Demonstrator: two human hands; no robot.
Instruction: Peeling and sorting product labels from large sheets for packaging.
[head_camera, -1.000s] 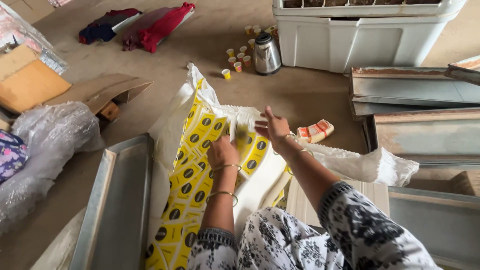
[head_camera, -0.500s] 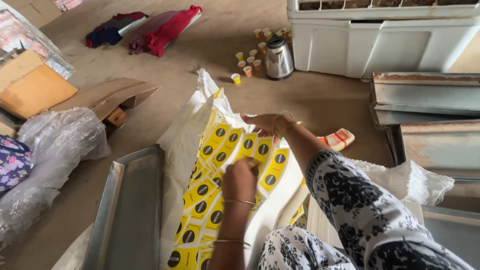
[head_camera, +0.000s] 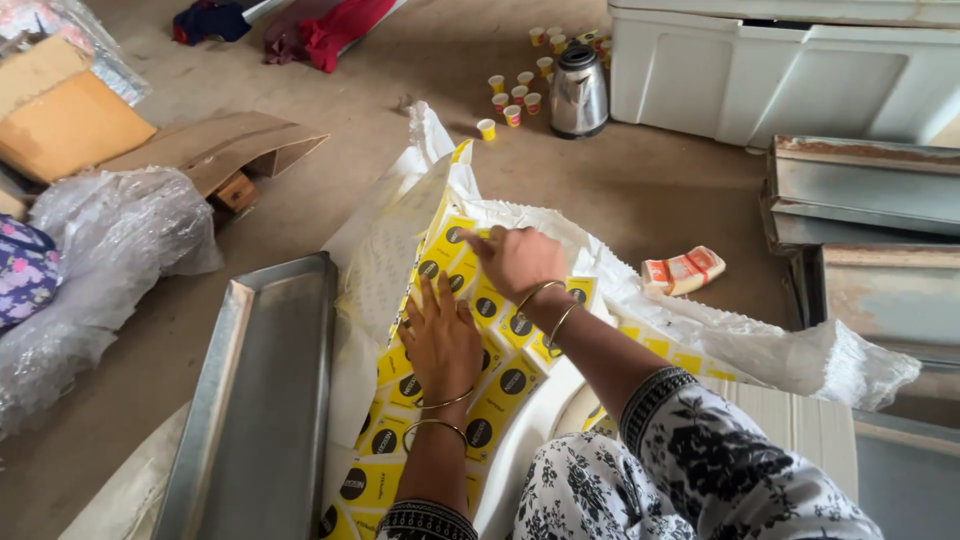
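At the bottom of the frame, a patterned black-and-white sleeve (head_camera: 700, 470) runs up toward the centre. Just left of it, the left hand (head_camera: 440, 340) lies flat, palm down, on the sheet (head_camera: 480, 385), its fingers spread wide and pointing up the frame; bangles ring the wrist. The sheet is a long yellow strip of joined square packets, each with a dark round mark, with zigzag edges; it runs from the bottom centre up to the middle of the frame and lies on a white sack (head_camera: 760, 350). Slightly higher, the right hand (head_camera: 515, 260) rests on the sheet's upper part, fingers curled narrow and pinching a packet edge at its left. A metal tray (head_camera: 255, 400) lies at lower left, just beside the sheet. Right of centre, a small wrapped bundle (head_camera: 683, 271) sits on the floor. At left lies crumpled clear plastic (head_camera: 110, 250), with cardboard (head_camera: 215, 150) above it. At top centre stand a kettle (head_camera: 578, 92) and small cups (head_camera: 512, 98), beside a white crate (head_camera: 780, 75).
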